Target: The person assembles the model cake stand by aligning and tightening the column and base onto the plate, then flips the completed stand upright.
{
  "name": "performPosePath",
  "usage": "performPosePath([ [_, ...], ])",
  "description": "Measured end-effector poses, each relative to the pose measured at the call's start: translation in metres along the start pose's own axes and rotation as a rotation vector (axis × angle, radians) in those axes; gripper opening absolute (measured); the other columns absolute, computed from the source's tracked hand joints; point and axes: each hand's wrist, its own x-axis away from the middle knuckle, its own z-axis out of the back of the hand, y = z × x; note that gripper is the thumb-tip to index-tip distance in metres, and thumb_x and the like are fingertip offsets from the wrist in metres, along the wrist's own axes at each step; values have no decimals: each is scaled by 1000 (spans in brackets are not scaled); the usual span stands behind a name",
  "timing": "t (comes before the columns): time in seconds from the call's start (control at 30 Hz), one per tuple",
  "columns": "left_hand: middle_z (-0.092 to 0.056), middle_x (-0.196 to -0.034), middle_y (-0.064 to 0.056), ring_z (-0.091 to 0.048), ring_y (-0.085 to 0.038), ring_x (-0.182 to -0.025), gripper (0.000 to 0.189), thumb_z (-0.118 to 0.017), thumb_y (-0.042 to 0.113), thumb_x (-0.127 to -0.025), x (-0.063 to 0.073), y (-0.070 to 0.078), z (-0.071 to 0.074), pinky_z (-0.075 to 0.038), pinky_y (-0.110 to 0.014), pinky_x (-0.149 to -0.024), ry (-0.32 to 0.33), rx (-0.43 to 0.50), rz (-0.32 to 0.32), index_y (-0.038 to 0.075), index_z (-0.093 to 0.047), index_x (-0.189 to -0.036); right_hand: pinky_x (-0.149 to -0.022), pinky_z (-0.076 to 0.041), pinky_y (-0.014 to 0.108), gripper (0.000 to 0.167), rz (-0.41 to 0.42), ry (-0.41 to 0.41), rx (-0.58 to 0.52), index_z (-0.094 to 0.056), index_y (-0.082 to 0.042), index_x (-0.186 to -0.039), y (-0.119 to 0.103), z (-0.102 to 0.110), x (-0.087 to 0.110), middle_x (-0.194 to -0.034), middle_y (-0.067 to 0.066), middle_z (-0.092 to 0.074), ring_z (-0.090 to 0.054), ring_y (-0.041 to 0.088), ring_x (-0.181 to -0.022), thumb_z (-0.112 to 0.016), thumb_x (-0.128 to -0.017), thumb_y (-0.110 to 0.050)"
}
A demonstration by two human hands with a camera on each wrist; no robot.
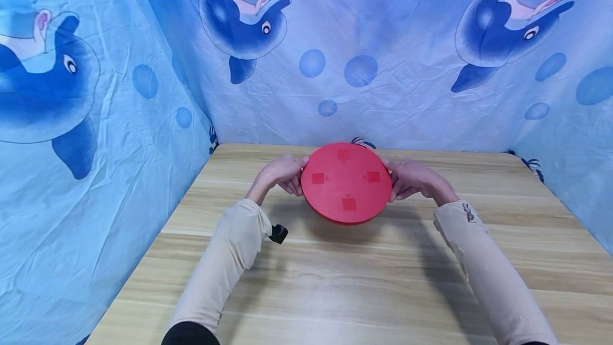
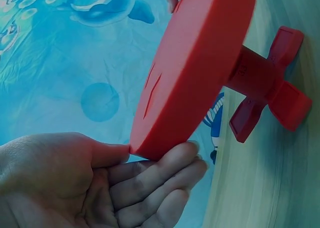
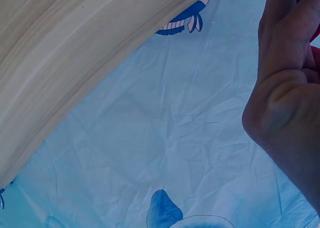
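Note:
A round red tabletop-like disc (image 1: 347, 182) with several rectangular recesses in its upper face is held between my two hands. In the left wrist view, a short red stem (image 2: 251, 73) joins its underside to a foot of splayed red blades (image 2: 290, 106). Whether that foot touches the wooden table, I cannot tell. My left hand (image 1: 282, 173) pinches the disc's left rim, thumb at the upper edge and fingers against the side and underside. On the opposite rim, my right hand (image 1: 414, 177) grips with thumb and fingers; the right wrist view shows little of this grip.
Beneath the disc lies a wood-grain table (image 1: 354, 286). Blue dolphin-print cloth (image 1: 397, 111) hangs behind the table and along both sides. A small black object (image 1: 279, 233) sticks out at the left sleeve cuff.

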Motion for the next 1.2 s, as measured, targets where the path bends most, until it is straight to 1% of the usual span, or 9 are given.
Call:
performPosePath([
  [0.17,-72,-69,-16,-73,-25,-62,58,-41,35,-113,-3,-2,-4,-62,-33,-64,47,-10,-18,-4,-72,-84,-65,-61,30,49,-11,21,-32,-66,5,-100,3,-1,-1,-71,12,-72,-73,18,-64,-41,-112,-36],
  [0.3,-71,-67,-14,-72,-21,-60,56,-42,34,-113,-6,-7,-7,-62,-34,-65,78,1,-26,-3,-71,-82,-64,-61,28,47,-19,20,-60,-65,4,-98,5,-1,-5,-70,12,-72,-72,17,-63,-42,-112,-34],
  [0.37,-70,-66,-13,-71,-19,-58,54,-43,33,-112,-9,-9,-9,-62,-33,-65,96,8,-30,-1,-70,-80,-63,-60,27,47,-20,19,-72,-65,5,-98,7,-2,-6,-69,12,-72,-72,17,-63,-42,-112,-34],
  [0.47,-68,-63,-12,-69,-17,-56,54,-44,32,-112,-12,-11,-10,-60,-30,-62,116,19,-32,0,-68,-77,-62,-60,26,45,-13,12,-83,-63,6,-102,9,-1,-8,-70,11,-72,-72,16,-63,-42,-113,-33],
  [0.6,-67,-62,-11,-68,-16,-55,53,-45,31,-112,-14,-11,-13,-57,-25,-55,125,39,-26,0,-68,-76,-63,-60,26,44,-19,18,-100,-62,6,-104,13,-1,-10,-70,11,-71,-72,16,-63,-42,-113,-33],
  [0.77,-66,-62,-11,-68,-16,-55,51,-45,31,-112,-15,-12,-14,-59,-28,-59,143,42,-24,0,-67,-77,-62,-60,26,45,-25,31,-110,-64,6,-100,16,-2,-12,-69,10,-71,-72,17,-63,-43,-113,-32],
  [0.97,-65,-61,-11,-69,-16,-56,51,-47,30,-112,-18,-15,-15,-56,-24,-56,157,50,-32,1,-66,-75,-63,-60,27,45,-28,35,-125,-65,4,-97,18,-2,-13,-68,10,-71,-71,16,-62,-43,-113,-32],
  [1.2,-64,-59,-10,-68,-15,-55,53,-47,30,-112,-19,-14,-14,-58,-27,-58,162,41,-32,2,-65,-72,-62,-59,26,45,-29,29,-146,-64,3,-96,19,-2,-13,-68,9,-70,-71,15,-61,-44,-112,-33],
])
